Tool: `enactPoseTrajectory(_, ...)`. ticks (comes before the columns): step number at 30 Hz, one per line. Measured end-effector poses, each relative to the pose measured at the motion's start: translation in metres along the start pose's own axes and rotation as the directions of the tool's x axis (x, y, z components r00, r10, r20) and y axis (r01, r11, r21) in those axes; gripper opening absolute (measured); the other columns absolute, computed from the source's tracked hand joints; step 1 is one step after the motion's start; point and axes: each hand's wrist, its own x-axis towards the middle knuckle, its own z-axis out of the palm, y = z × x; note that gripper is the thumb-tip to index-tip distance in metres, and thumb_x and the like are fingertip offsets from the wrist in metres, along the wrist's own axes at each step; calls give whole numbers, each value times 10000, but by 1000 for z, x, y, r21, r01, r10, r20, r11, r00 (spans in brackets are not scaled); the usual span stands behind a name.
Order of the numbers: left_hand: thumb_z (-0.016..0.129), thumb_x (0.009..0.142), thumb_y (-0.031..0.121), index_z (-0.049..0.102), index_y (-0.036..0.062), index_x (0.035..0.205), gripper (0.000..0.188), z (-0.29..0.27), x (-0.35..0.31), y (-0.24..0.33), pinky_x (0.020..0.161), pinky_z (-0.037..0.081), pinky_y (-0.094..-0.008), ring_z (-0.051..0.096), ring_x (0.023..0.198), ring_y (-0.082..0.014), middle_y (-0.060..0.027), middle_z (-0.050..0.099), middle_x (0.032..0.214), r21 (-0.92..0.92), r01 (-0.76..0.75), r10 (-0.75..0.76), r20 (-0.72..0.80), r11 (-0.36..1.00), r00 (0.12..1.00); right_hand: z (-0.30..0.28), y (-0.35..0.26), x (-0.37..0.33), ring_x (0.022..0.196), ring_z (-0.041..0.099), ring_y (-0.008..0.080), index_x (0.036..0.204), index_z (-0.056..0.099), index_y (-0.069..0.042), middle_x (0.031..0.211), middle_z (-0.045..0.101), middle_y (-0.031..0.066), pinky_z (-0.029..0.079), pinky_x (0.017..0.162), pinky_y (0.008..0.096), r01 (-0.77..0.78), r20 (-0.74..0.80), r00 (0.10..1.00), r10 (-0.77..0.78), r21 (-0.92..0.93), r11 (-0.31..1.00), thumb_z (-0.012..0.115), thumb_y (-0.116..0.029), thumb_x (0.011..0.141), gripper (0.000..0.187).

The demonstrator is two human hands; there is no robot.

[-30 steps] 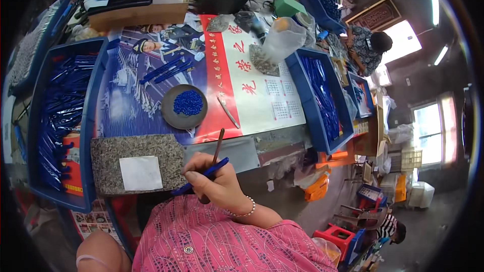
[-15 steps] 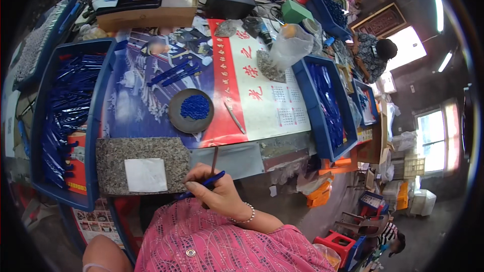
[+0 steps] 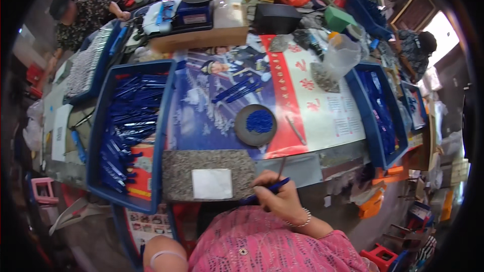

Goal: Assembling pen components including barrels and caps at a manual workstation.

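My right hand is closed at the near edge of the table. A blue pen lies across it, and a thin brown stick points up from the same grip. My left hand is out of view; only the bent left arm shows at the bottom. Next to the right hand lies a speckled stone slab bearing a folded white cloth or paper. Beyond it sits a round dark dish with small blue parts. A few blue pens rest on the poster.
A blue tray of blue pens stands on the left, another blue tray on the right. A curved metal tool lies on the poster. Behind are a cardboard box, a black box and a plastic bag. Other people work nearby.
The whole view has swung left, so the table appears shifted right and a person at the far left shows. My right hand keeps the pen and stick near the slab.
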Motion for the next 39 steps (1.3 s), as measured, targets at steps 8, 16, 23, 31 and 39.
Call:
enactPoseTrajectory(8,574,823,177,503,63,1069,280,18,-6,-6,497,400,-252,501,530,-137,-39,543,768,-416,894,-812,458,165,363,-10,4,11,467,469,60,889,546,12,658,507,18,372,411,199,-37,2,999,37,116,993,580,-56,853,84)
enactPoseTrajectory(16,574,784,-6,500,97,1019,267,53,-9,-6,507,398,-208,520,578,-81,35,494,792,-593,243,-490,-300,768,818,2,1,6,457,460,34,882,560,-8,630,495,-13,345,405,185,7,-11,1000,-6,108,994,595,-102,860,102)
enactPoseTrajectory(23,612,770,59,533,-5,1105,350,24,-88,23,781,469,-344,591,900,-266,-152,583,1012,-32,985,-646,751,169,135,-4,-7,8,428,453,83,864,526,16,686,519,52,376,377,221,-165,-15,984,177,292,942,603,-91,828,137)
enactPoseTrajectory(31,515,887,24,518,-75,1090,225,14,-127,43,725,511,-238,627,798,-121,-106,645,900,383,551,-119,733,-742,-670,13,-5,21,426,455,87,891,504,2,725,537,60,380,389,211,-205,41,979,201,162,965,583,-95,839,135)
enactPoseTrajectory(39,523,889,37,526,-77,1071,215,-6,-130,45,705,509,-231,624,792,-118,-97,643,859,301,459,-124,711,-836,-692,6,7,27,407,414,76,906,515,4,585,502,36,350,381,217,-221,32,975,221,285,933,577,-142,876,162)
